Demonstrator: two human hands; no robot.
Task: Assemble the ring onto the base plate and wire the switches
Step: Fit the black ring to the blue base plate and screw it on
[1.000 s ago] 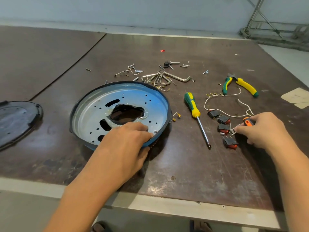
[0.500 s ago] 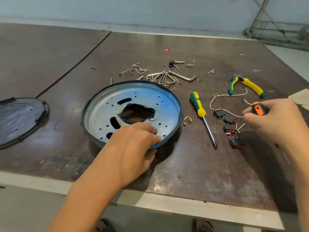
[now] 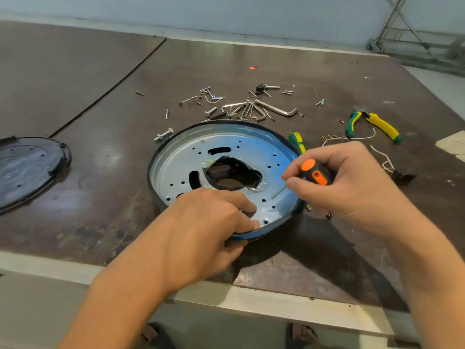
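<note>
- Change noted: the right hand (image 3: 352,182), clenched round the orange-handled screwdriver (image 3: 315,173), had come across from the right of the base plate (image 3: 176,167) and was now over the plate's right portion. The shaft angled down toward the holes by the near rim.
- The left hand (image 3: 208,222) had stayed at the plate's near edge, fingers on the top face and thumb tucked under the rim, grasping it steady.
- The dark ring (image 3: 151,170) sat around the plate's rim. Whether it was fully seated could not be told.
- Judgement: work had turned from the loose parts to fastening the ring and plate. The wiring appeared not yet begun.
- Right of the plate: one switch (image 3: 402,176) on a white wire (image 3: 380,154), the rest hidden by the right hand, and pliers (image 3: 377,124).
- Behind the plate: hex keys (image 3: 274,109) among scattered screws. A green-and-yellow screwdriver (image 3: 295,141) lay against its right rim.
- Well left of the plate: a black cover (image 3: 30,167) on the worktop (image 3: 100,109).
- Obstruction: the left fingertips lay close to the targeted holes. No screw was visible at the tip.
</note>
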